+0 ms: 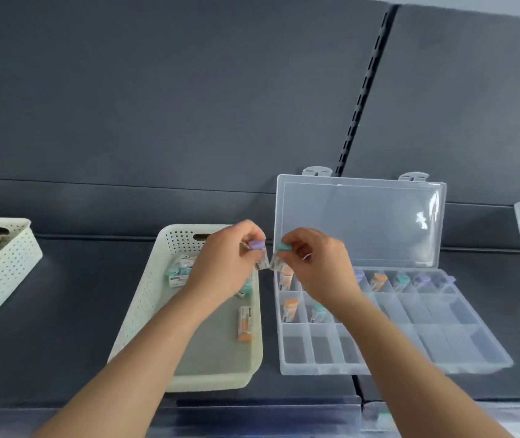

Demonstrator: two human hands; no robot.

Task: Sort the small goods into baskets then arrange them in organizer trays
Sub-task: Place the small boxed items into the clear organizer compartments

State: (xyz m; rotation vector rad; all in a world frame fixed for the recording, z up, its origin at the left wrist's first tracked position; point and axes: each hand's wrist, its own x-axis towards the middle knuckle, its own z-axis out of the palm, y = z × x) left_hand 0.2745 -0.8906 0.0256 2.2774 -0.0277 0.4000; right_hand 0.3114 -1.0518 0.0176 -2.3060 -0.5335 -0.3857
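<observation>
**Entry 1: purple-capped vial** (257,246), middle of the frame, above the upper right corner of the cream basket (145,298). I am pinching it in the grip of my left hand (224,263), fingers curled round it.

**Entry 2: teal-capped vial** (282,248), just beside the first, over the left edge of the clear organizer tray (442,336). I am pinching it in the grip of my right hand (318,267).

**Stock:** more vials are lying in the basket, among them an orange-capped vial (245,324) by its right wall. Several are sitting in the tray's upper and middle rows.

**Handling, as I judge it:** I am carrying both to the tray. Each wants its own free cell, lowered one at a time and kept pinched until seated, without knocking its neighbours.
</observation>
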